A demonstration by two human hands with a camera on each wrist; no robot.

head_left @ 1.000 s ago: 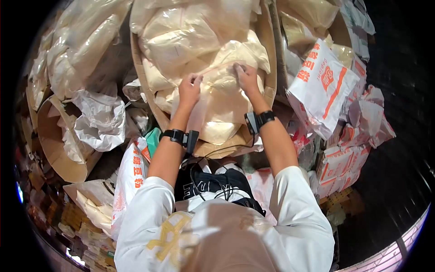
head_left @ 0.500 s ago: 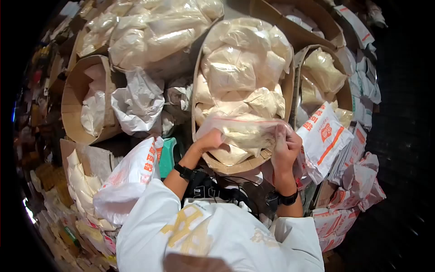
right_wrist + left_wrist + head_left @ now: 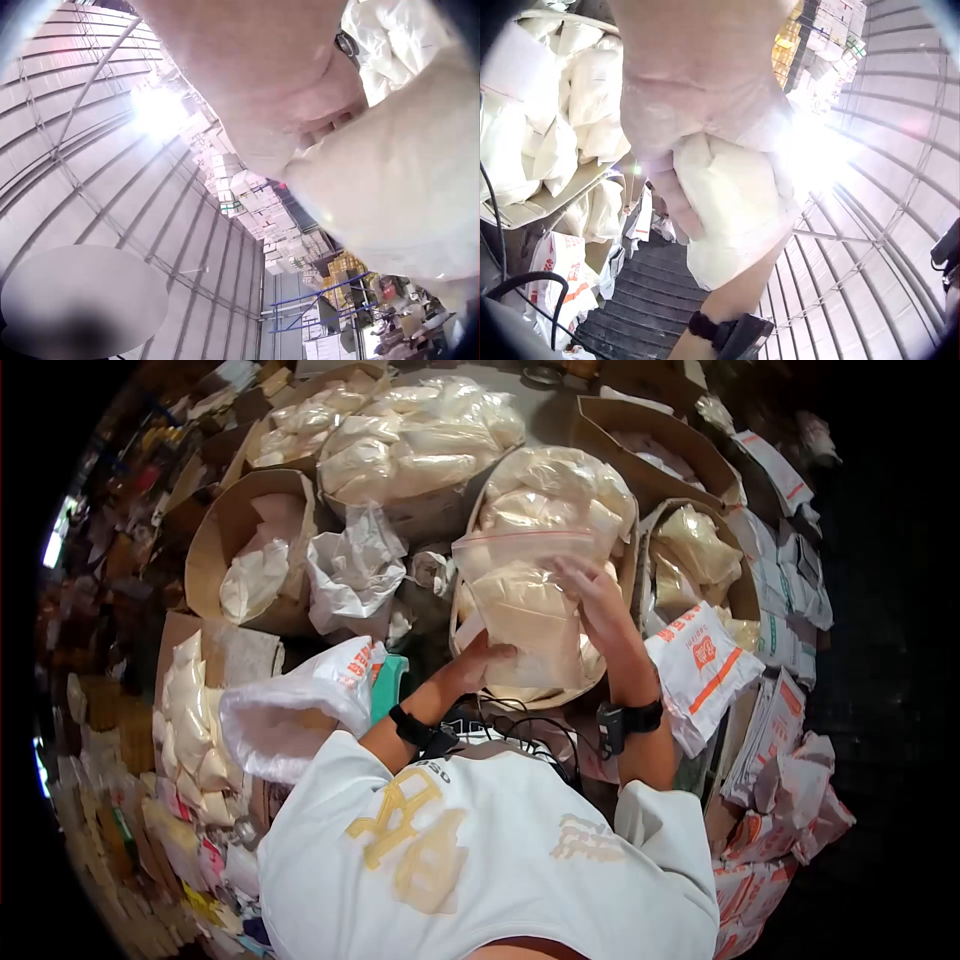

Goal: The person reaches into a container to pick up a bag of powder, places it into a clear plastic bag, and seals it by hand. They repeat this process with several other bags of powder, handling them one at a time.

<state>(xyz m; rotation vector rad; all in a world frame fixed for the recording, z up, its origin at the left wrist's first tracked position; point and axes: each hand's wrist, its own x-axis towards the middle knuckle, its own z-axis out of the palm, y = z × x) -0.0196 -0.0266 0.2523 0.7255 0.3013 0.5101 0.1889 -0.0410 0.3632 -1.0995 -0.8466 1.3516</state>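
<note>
Swung the clear bag [image 3: 530, 610] up toward twelve o'clock since half a second ago, above the cardboard bin [image 3: 627, 563]. Gripping its eight-o'clock edge with the left hand [image 3: 480, 661]; touching its two-o'clock edge with the right hand [image 3: 598, 598], cannot tell whether pinching.

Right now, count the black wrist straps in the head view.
2: the left strap, just up the arm from the left hand; the right strap, just up the arm from the right hand.
</note>
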